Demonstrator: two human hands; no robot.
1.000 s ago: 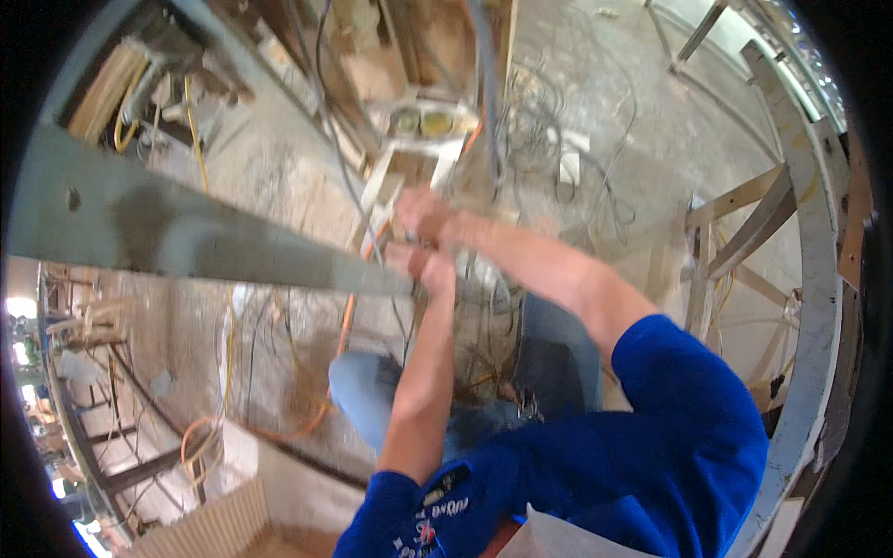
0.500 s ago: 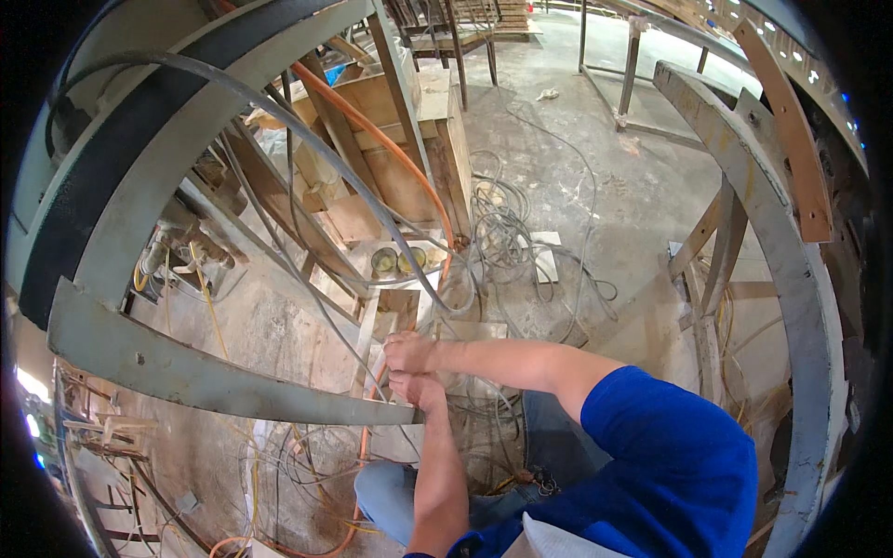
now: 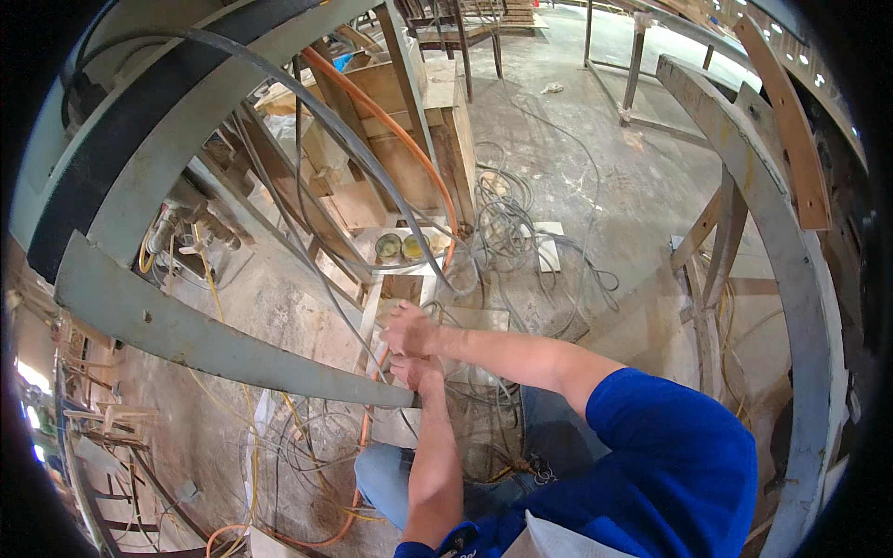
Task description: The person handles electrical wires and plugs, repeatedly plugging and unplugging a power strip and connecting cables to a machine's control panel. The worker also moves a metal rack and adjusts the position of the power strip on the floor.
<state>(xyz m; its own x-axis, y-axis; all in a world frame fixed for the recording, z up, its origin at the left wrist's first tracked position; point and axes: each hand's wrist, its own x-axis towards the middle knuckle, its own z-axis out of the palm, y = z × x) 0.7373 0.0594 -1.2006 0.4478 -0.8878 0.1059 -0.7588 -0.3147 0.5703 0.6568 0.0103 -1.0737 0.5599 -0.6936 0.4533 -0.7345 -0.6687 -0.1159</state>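
Note:
My right hand [image 3: 409,329] is closed, fingers curled, just beyond my left hand [image 3: 416,373], also closed. The two hands almost touch, and whatever their fingers pinch is too small or hidden to make out. A thin grey cable [image 3: 321,281] slants down to the left side of my hands. An orange hose [image 3: 364,430] runs beside them too. The tapered tip of a grey metal beam [image 3: 270,370] reaches to my left wrist. Beyond my hands, two round tins [image 3: 389,245] with yellowish contents stand close together.
A tangle of grey cables [image 3: 502,219] lies on the concrete floor [image 3: 558,130]. A wooden cabinet [image 3: 405,139] stands ahead. A thick grey cable [image 3: 321,107] arches at upper left. A curved grey metal frame [image 3: 791,260] rises at my right. Yellow cords [image 3: 253,465] trail at lower left.
The view has shifted slightly. My right hand has moved a little farther away from me, and its fingers sit somewhat more apart from my left hand.

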